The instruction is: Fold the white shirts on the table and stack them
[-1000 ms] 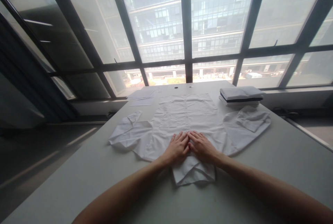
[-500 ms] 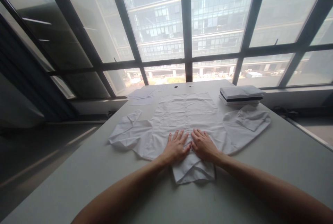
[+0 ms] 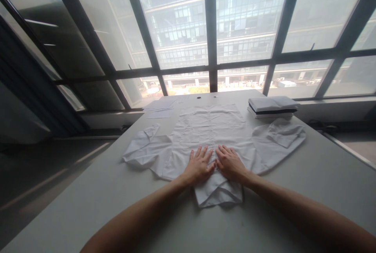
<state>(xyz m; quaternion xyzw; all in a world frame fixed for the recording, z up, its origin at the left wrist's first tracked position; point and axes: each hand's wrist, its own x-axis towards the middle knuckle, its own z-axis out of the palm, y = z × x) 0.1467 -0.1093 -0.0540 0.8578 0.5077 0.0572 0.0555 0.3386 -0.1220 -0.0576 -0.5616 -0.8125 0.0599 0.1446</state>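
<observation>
- One shirt (image 3: 208, 123) lies spread on the table (image 3: 102, 190) right in front of us, its left sleeve (image 3: 147, 153) and right sleeve (image 3: 279, 137) out to the sides.
- We rest our left hand (image 3: 199, 166) palm down on it, fingers spread, grip released.
- We lay our right hand (image 3: 230, 163) flat just beside, fingers closer together, likewise unclenched.
- Just beyond the right sleeve we see a folded stack (image 3: 272, 105), white with a dark layer.
- At far left we see papers (image 3: 160, 109).

Bright windows (image 3: 188, 29), dim, possibly blurry corners
</observation>
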